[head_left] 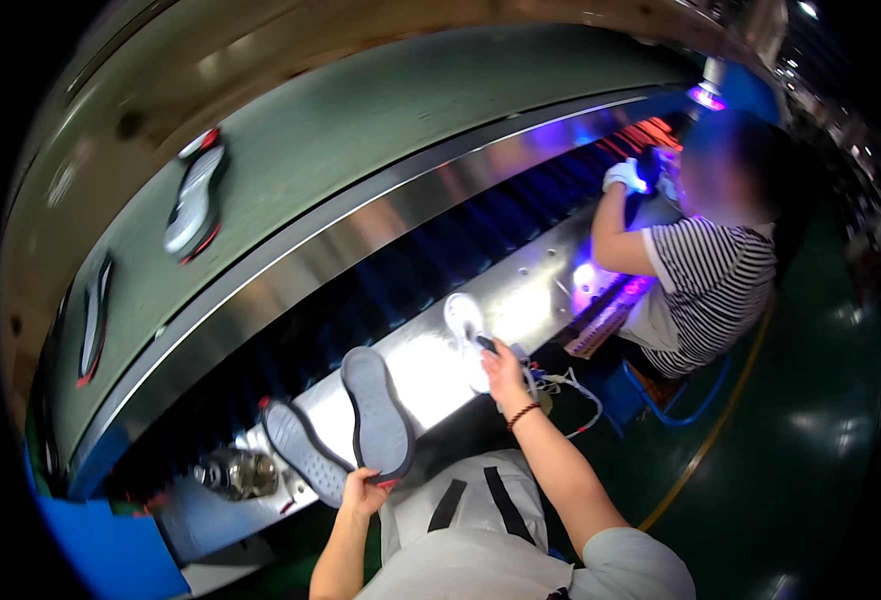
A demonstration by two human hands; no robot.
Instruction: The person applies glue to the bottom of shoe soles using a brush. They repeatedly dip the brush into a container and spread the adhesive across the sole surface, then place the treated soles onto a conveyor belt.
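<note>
My left hand (pixel 363 492) pinches the heel end of a grey shoe sole (pixel 376 410), thumb on top, with a bit of red at its edge. A second grey sole (pixel 304 450), dotted with small holes, lies beside it to the left on the metal ledge (pixel 421 385). My right hand (pixel 504 372) is closed on a small dark object (pixel 486 344), whose kind I cannot make out. Just beyond it lies a long white piece (pixel 463 318), shaped somewhat like a sole, on the bright ledge.
A glass jar (pixel 238 473) stands at the ledge's left. Beyond a metal rail, a green conveyor belt (pixel 291 150) carries a white-grey sole (pixel 197 200) and a dark one (pixel 95 318). White cables (pixel 576 385) hang by my right hand. A co-worker (pixel 711 270) sits at right under purple light.
</note>
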